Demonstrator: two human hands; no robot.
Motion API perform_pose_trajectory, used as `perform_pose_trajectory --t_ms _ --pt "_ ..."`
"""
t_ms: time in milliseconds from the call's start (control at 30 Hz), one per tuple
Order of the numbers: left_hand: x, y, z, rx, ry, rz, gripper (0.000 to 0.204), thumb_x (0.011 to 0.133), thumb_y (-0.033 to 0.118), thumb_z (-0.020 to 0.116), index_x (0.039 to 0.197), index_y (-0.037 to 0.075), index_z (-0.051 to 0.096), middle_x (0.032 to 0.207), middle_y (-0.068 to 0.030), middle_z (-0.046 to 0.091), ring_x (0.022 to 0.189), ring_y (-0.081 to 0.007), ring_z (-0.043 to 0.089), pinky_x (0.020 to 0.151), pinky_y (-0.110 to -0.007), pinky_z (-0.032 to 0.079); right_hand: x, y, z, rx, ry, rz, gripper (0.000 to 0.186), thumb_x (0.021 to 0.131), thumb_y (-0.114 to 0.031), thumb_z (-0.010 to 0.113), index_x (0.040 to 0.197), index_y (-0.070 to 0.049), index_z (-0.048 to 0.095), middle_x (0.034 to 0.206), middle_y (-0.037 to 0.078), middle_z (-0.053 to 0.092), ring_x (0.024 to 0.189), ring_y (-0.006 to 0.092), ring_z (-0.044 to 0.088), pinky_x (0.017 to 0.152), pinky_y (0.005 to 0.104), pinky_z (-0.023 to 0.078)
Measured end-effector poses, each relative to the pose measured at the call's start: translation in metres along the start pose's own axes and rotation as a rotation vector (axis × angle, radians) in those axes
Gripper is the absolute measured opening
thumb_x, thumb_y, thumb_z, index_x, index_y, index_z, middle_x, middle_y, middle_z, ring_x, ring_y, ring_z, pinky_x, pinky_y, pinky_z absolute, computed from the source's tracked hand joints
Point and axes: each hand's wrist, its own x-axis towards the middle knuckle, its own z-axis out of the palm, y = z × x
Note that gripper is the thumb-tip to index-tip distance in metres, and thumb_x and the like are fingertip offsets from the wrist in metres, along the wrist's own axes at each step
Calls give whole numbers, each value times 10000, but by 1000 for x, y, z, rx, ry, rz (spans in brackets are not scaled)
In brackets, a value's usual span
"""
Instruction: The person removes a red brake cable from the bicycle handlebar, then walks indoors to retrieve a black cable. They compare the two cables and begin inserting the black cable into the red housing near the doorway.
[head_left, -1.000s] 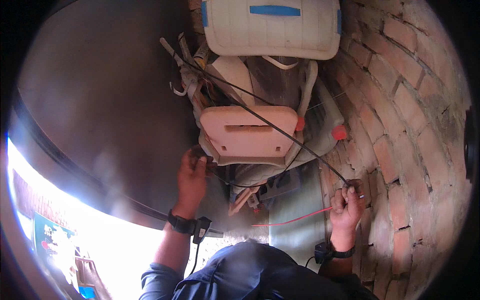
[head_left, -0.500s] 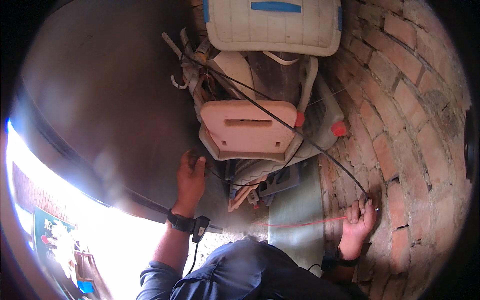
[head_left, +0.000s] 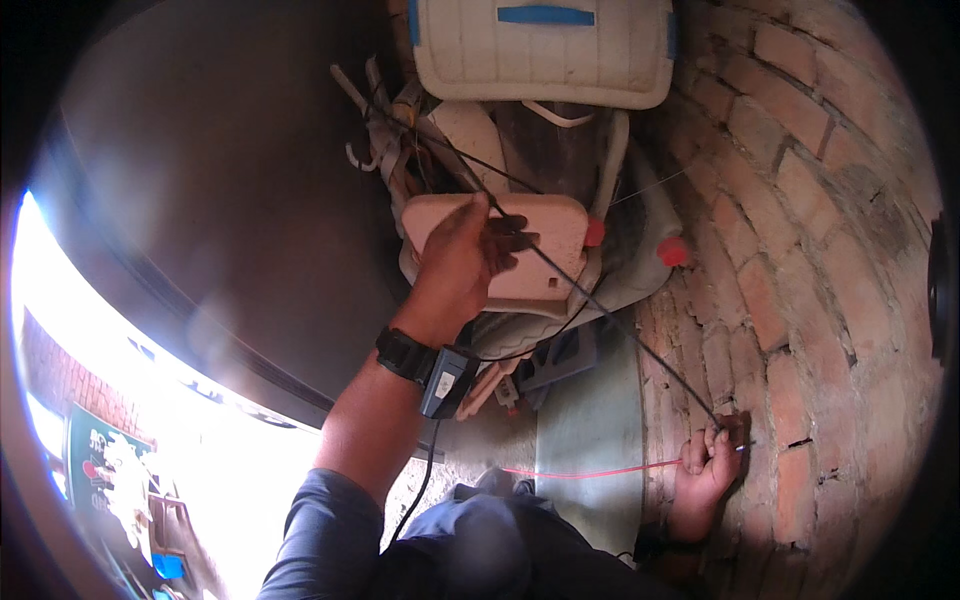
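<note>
A long black cable (head_left: pixel 640 345) runs from the clutter at the top down to the brick wall at the right. My left hand (head_left: pixel 460 260) is on its upper stretch, in front of the pale pink plastic stool (head_left: pixel 550 225); the cable passes between the thumb and the partly curled fingers. Against the wall, my right hand (head_left: pixel 705 465) is closed around the lower end of the cable. A thin red wire (head_left: pixel 590 474) leads leftward from that same hand. Just beyond its fingertips a small bluish-white tip shows, too small to name.
A cream lid with blue trim (head_left: pixel 540 60) sits above the stool. Around it are grey plastic pieces with red caps (head_left: pixel 672 251) and bundled pale rods (head_left: pixel 375 120). A large dark surface (head_left: pixel 220 200) fills the left; the brick wall (head_left: pixel 790 300) curves along the right.
My left hand has moved up and to the right, from beside the stool onto the black cable. My right hand stays at the wall, slightly lower in view.
</note>
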Motion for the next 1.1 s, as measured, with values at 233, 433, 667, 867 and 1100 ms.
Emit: perform_pose_trajectory --t_ms 233,433,667,867,1100 --pt "-15 6 1 280 15 79 233 1030 176 493 1192 10 510 922 -116 673 751 -210 681 619 -318 522 -38 5 -19 -405 67 18 114 933 -99 580 1011 -49 513 710 7 459 438 61 327 387 219 240" --pt "-56 2 -13 388 -75 104 265 1027 163 493 1231 -5 481 942 -137 677 779 -220 704 668 -293 541 -78 13 -31 -554 149 185 49 928 -91 552 958 -67 522 611 -4 438 440 68 340 409 233 276" --pt "-120 19 -40 569 -175 213 247 1020 127 526 1231 2 496 949 -89 673 805 -142 666 697 -266 530 -139 47 -33 -509 204 302 30 946 -65 561 972 -72 548 671 -20 465 503 55 380 448 202 294" --pt "-180 46 -55 578 -230 187 240 1018 112 555 1230 5 521 930 -40 646 821 -83 618 727 -242 508 -188 66 -13 -661 183 325 63 944 -111 568 945 -61 530 639 2 476 474 73 395 442 240 311" --pt "-223 59 -64 656 -283 292 222 1014 92 557 1217 8 523 913 -20 636 822 -79 612 748 -247 510 -211 75 -17 -572 114 393 47 942 -69 569 980 -51 548 717 10 518 506 69 424 442 226 316"
